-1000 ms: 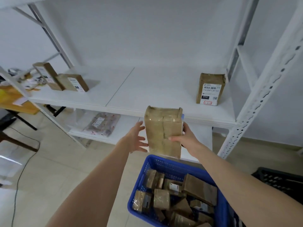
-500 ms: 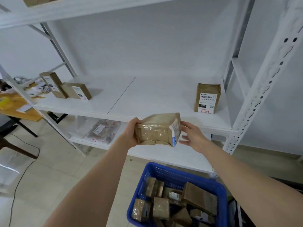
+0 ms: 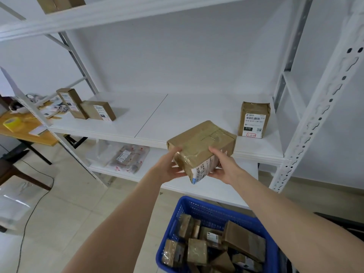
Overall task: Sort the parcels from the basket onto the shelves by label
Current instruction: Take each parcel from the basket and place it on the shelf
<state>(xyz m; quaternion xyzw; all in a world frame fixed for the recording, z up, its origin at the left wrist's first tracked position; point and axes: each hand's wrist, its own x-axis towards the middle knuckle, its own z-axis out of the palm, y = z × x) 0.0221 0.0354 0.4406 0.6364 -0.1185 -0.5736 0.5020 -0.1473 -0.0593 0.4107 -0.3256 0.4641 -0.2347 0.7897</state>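
Both grips, left hand (image 3: 167, 168) and right hand (image 3: 225, 166), curled round tilted parcel (image 3: 201, 141); label (image 3: 203, 170) too blurred, basket (image 3: 197, 210) cut off below.

Plain white walls (image 3: 177, 56) meet a pale tiled floor (image 3: 78, 203); a light wooden table (image 3: 25, 133) stands at the left.

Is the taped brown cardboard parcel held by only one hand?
No, the left hand and the right hand both hold the taped brown cardboard parcel, one on each side.
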